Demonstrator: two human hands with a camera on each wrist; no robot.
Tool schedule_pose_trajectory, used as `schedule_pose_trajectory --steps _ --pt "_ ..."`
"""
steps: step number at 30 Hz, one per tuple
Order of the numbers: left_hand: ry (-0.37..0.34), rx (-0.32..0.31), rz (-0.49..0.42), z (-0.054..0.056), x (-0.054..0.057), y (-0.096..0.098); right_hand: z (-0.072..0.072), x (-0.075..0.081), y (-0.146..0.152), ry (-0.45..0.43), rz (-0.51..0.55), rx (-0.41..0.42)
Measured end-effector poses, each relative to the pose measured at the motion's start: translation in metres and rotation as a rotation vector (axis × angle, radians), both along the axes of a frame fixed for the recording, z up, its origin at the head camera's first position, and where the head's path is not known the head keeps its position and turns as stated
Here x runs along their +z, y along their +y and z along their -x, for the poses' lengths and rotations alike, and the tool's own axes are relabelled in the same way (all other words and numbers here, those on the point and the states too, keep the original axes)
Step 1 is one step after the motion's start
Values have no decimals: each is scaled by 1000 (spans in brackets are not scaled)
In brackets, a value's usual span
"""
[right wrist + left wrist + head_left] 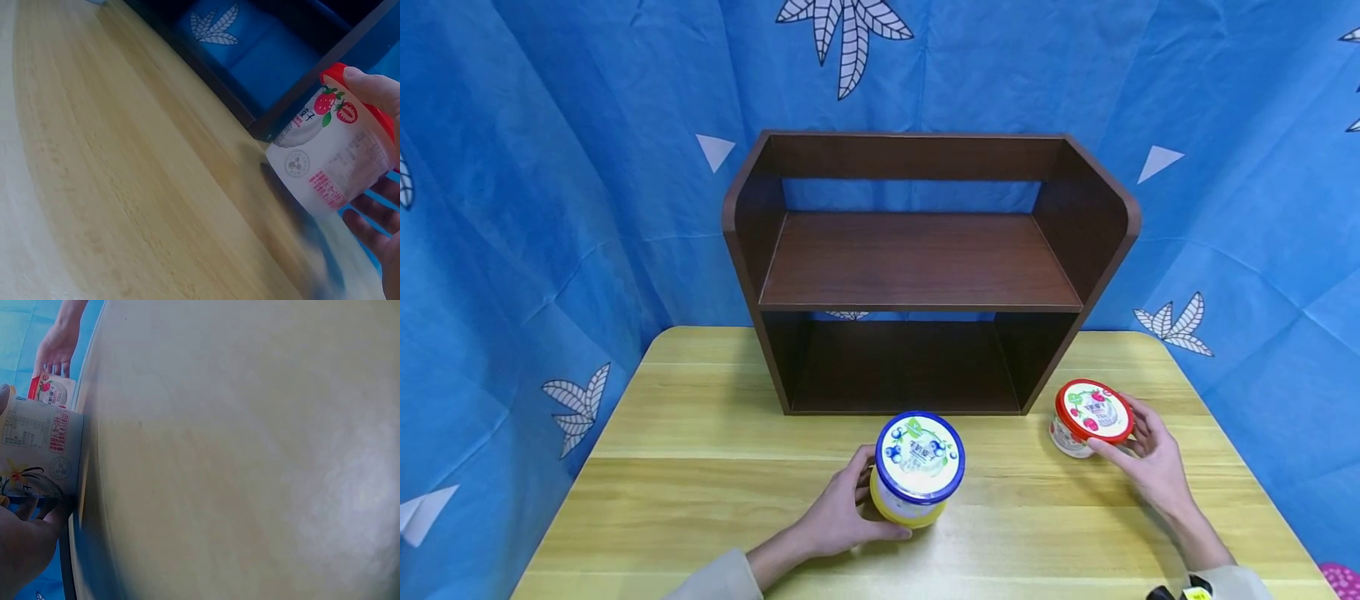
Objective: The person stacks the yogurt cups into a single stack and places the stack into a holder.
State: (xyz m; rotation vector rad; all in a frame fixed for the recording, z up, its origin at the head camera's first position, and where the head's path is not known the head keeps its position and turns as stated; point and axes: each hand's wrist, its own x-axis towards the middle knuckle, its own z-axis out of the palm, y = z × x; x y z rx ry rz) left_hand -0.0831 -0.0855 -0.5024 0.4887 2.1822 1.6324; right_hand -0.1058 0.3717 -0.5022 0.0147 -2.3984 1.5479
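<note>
My left hand (838, 521) grips a yellow-lidded tub (47, 447), its white wall printed with a vanilla flower, close over the table. On top of that tub sits a blue-lidded tub (920, 458) with blueberries on its lid; the upper one hides most of the lower in the head view. To the right, my right hand (1153, 458) holds a red-lidded tub (1093, 410) at its side, thumb at the lid's rim and fingers around the far side. Strawberries show on its white wall in the right wrist view, where its base (297, 187) is close over the table.
A dark brown two-tier shelf (917, 307) stands at the back of the wooden table (700, 492), behind both hands. The red-lidded tub is beside the shelf's right front corner. Blue cloth (572, 167) with leaf prints hangs behind and at both sides.
</note>
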Motion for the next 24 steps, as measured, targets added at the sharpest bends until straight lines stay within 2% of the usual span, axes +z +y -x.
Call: schedule_pose_trajectory --steps 8,16,24 --pt "-6 -2 -6 0 0 0 -8 10 -7 46 0 7" --pt "6 -1 -9 1 -1 0 -12 26 -22 148 70 96" --pt "8 -1 -9 0 -1 0 -15 42 -40 180 82 158"
